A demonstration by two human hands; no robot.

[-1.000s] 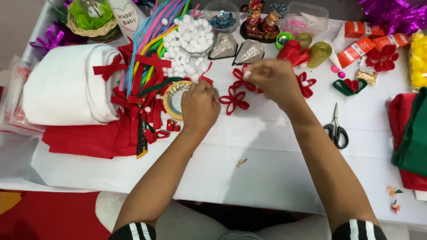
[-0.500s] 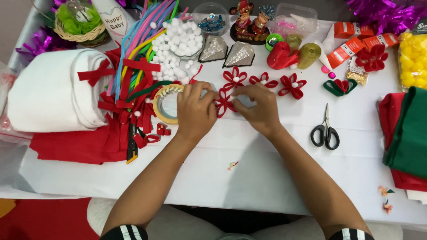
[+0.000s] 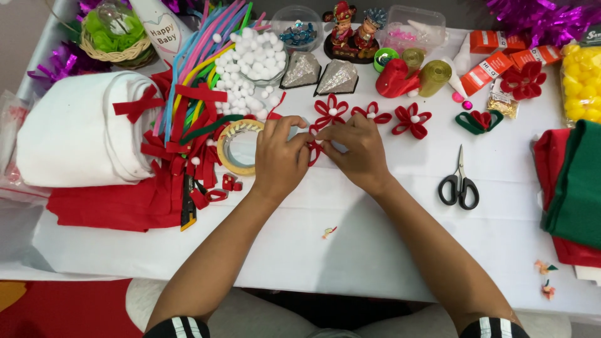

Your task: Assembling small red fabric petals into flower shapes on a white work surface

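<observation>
L to R: white felt roll (image 3: 75, 134), tape ring (image 3: 236, 147) just beside my left hand (image 3: 278, 159). Both hands are together mid-counter (image 3: 350, 250), fingertips pinched on a red flower (image 3: 314, 149) between them, mostly hidden. My right hand (image 3: 354, 153) covers its other side. It looks light, soft and floppy, so I'd grip at the centre, not the petals. 3 done flowers (image 3: 372, 116) sit just behind; scissors (image 3: 459, 184) lie well apart to the R.

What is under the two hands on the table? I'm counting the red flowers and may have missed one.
Between the left hand and right hand a red flower peeks out. Most of it is covered, so its petals can't be counted. White table lies beneath.
</observation>
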